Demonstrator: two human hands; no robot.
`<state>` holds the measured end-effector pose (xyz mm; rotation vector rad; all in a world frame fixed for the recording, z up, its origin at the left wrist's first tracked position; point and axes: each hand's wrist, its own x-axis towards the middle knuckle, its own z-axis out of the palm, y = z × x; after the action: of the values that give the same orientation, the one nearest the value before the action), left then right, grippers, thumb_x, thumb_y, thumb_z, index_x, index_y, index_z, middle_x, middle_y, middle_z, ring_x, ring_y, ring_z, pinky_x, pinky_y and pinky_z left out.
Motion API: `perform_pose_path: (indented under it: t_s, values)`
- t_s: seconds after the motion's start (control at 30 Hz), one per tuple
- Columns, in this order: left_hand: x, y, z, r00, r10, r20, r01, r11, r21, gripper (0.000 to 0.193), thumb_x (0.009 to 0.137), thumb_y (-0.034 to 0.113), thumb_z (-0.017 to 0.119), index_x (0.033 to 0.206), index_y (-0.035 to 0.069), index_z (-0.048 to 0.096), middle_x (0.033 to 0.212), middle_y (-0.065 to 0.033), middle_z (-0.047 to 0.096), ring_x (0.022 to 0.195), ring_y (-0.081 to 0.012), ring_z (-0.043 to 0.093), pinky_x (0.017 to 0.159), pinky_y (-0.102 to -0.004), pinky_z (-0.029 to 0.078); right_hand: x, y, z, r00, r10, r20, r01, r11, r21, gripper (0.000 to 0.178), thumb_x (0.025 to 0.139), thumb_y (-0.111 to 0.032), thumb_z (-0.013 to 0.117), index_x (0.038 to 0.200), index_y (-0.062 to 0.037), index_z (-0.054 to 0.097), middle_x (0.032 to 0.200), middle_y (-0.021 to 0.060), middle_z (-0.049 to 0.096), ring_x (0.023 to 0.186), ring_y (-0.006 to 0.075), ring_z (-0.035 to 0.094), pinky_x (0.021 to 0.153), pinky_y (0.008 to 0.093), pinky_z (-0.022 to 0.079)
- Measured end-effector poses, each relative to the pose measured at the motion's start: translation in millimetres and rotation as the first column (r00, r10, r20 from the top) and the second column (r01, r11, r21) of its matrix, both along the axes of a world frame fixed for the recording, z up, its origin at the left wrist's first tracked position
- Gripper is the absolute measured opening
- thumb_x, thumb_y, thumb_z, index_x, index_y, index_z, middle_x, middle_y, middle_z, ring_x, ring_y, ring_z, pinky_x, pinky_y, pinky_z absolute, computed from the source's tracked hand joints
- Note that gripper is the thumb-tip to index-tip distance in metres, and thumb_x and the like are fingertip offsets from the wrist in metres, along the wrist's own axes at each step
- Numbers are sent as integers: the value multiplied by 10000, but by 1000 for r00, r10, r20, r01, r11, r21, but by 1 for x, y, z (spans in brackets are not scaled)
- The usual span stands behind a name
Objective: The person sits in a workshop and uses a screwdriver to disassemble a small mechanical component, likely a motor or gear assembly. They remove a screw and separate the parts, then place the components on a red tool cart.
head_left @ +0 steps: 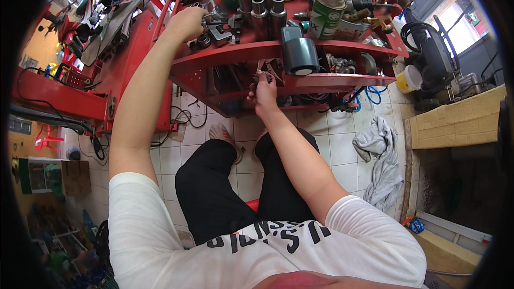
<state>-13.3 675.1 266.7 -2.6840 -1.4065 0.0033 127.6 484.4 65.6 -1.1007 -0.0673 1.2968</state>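
Your left hand (187,23) is on the top shelf of the cart (225,53), at its left end, among small metal parts (214,31). Right of it stand 4 sockets (262,5), and further right a can (326,13). Your right hand (263,92) is lower, at the middle shelf, holding pliers (267,69). A rag (380,160) lies on the floor right of your legs.

small metal tool (263,76), perhaps pliers, lower shelf

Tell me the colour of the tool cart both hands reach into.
Red, clearest in the head view: the cart.
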Motion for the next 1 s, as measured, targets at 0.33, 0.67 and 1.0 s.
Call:
perform_pose_path:
  t_s: [0.33, 0.67, 1.0]
  values:
    - [6, -12, -10, 990, -55, -134, 82, 974, 211, 427, 830, 95, 678, 1249, 179, 685, 1078, -148, 724, 1009, -329, 701, 846, -460, 559, -1, -1, 1, 1000, 14, -5, -14, 1000, 3, 285, 998, -372, 602, 1154, -166, 483, 709, 19, 539, 446, 104, 483, 397, 273, 439]
    - [6, 8, -22, 990, -123, -65, 137, 943, 302, 332, 868, 89, 615, 1176, 184, 695, 992, -137, 727, 951, -335, 707, 782, -469, 565, -2, 0, -2, 1000, 14, -13, -14, 1000, 22, 280, 999, -369, 600, 1142, -162, 477, 694, 9, 525, 442, 101, 476, 392, 270, 434]
    - [9, 13, -15, 993, -94, 77, 82, 986, 144, 496, 805, 37, 612, 1288, 150, 626, 1034, -201, 716, 1026, -359, 689, 857, -468, 546, 2, -1, -4, 999, 25, -31, -25, 1000, 18, 276, 1001, -372, 598, 1145, -170, 477, 660, -5, 507, 442, 101, 478, 393, 268, 426]
